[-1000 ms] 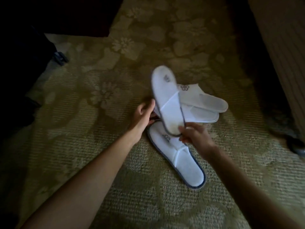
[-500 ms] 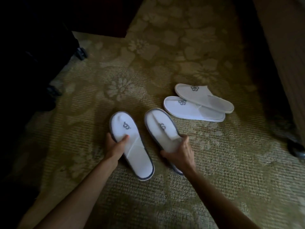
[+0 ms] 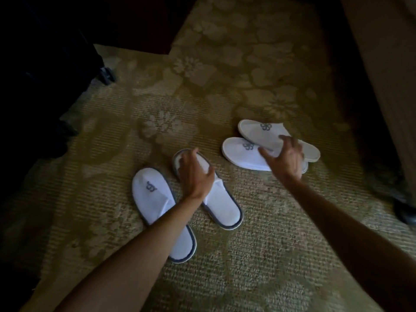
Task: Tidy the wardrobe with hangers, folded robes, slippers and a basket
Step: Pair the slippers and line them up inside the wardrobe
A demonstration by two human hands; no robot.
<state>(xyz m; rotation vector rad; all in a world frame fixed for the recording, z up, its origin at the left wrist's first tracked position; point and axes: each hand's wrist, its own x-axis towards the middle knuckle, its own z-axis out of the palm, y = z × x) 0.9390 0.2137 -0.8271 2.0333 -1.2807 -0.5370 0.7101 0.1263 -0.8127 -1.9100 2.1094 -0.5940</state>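
Two pairs of white slippers lie on the patterned carpet (image 3: 258,255). The near pair has grey edging: one slipper (image 3: 155,199) lies flat at the left, the other (image 3: 222,206) beside it on the right. My left hand (image 3: 194,174) hovers over the toe of that right one, fingers apart, holding nothing. The far pair lies sideways and overlapping: a lower slipper (image 3: 242,154) and an upper one (image 3: 261,131). My right hand (image 3: 284,158) is spread over them, fingers touching where the two overlap. Whether it grips is unclear.
A dark piece of furniture on castors (image 3: 108,74) stands at the left. Dark wardrobe or wall shadow fills the top left. A wooden panel (image 3: 387,75) runs down the right side, with a dark round foot (image 3: 405,212) at its base.
The lifted slipper was laid down beside its mate. Both hands then let go of the near pair; my right hand moved right onto the far pair, my left shifted onto the right slipper's toe.
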